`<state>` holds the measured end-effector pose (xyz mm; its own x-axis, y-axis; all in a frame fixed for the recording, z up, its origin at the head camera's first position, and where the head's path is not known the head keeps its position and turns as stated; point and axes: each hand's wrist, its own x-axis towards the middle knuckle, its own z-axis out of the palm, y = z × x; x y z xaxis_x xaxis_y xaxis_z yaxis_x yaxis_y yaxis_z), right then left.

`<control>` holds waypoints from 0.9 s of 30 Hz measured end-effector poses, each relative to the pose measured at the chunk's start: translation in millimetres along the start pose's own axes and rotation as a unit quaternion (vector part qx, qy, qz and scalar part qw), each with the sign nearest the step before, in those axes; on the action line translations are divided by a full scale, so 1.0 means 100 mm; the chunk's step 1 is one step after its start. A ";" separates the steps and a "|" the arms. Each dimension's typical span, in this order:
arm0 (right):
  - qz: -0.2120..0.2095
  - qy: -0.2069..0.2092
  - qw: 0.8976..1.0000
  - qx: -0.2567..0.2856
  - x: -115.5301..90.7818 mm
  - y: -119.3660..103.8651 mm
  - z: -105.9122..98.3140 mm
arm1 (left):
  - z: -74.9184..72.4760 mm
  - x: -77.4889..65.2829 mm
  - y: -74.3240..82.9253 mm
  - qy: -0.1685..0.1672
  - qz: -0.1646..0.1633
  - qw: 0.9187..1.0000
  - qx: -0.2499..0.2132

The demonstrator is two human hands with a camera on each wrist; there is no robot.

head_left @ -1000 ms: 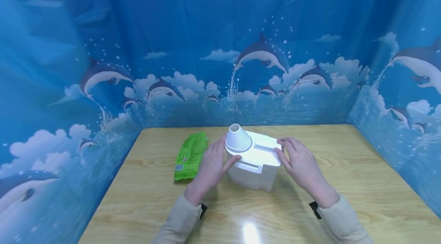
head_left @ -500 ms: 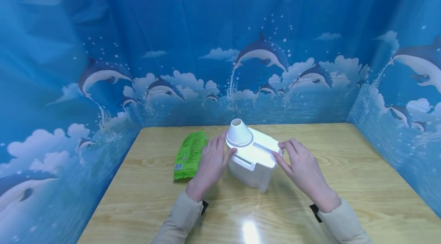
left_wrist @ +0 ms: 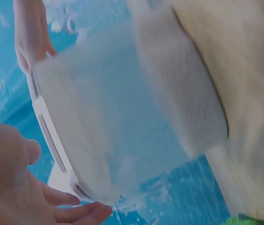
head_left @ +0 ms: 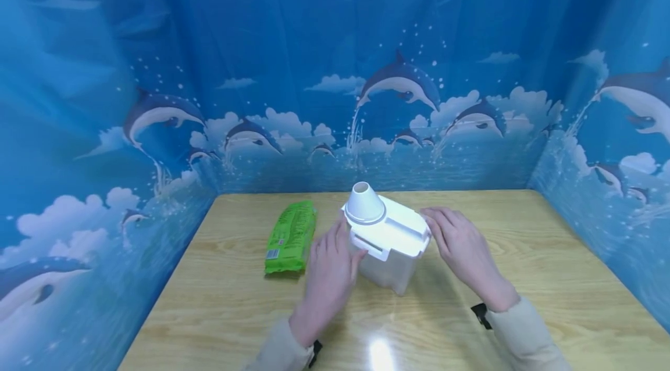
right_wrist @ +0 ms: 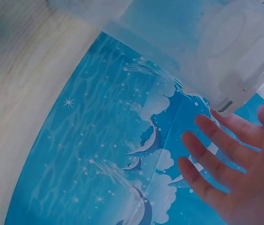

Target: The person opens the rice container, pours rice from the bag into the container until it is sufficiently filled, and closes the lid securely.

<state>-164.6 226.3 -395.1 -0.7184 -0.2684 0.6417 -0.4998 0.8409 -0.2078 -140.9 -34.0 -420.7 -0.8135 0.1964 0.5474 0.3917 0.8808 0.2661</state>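
A translucent bin-shaped container [head_left: 386, 271] stands on the table, with a white lid [head_left: 403, 224] on top. From the lid's left end rises a white cone [head_left: 364, 206] with a round opening. A pale, grainy layer [left_wrist: 181, 89] shows at the container's base in the left wrist view. My left hand [head_left: 331, 269] is at the lid's left side, fingers extended; in its wrist view the thumb stands off the lid. My right hand [head_left: 464, 250] is at the lid's right corner. Its fingers [right_wrist: 230, 168] are spread in the right wrist view, the nearest fingertips close to the lid's edge.
A green printed packet [head_left: 290, 237] lies flat on the wooden table [head_left: 230, 301], left of the container. Behind and on both sides hangs a blue dolphin-patterned curtain [head_left: 324, 39].
The container and lid have turned slightly from their position a second ago. My left hand has shifted lower and nearer. My right thumb has come away from the lid's top.
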 end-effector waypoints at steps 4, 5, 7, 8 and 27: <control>0.003 -0.028 1.000 0.002 0.04 0.02 0.03 | 0.00 -0.12 0.11 -0.013 0.006 1.000 0.006; 0.004 -0.036 0.999 0.003 0.05 0.03 0.03 | 0.00 -0.14 0.13 -0.021 0.004 1.000 0.004; 0.011 -0.050 0.999 0.009 0.05 0.03 0.05 | -0.01 -0.17 0.17 -0.036 -0.003 0.999 -0.003; 0.015 -0.055 0.998 0.014 0.05 0.03 0.06 | -0.01 -0.18 0.18 -0.043 -0.007 0.999 -0.007; 0.007 -0.015 1.000 0.020 0.00 -0.04 0.11 | -0.04 -0.07 0.20 -0.062 -0.022 0.998 -0.020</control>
<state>-168.0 217.5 -402.6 -0.7391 -0.2708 0.6168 -0.5084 0.8250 -0.2469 -126.0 -18.9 -416.1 -0.8768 0.2117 0.4318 0.3689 0.8720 0.3216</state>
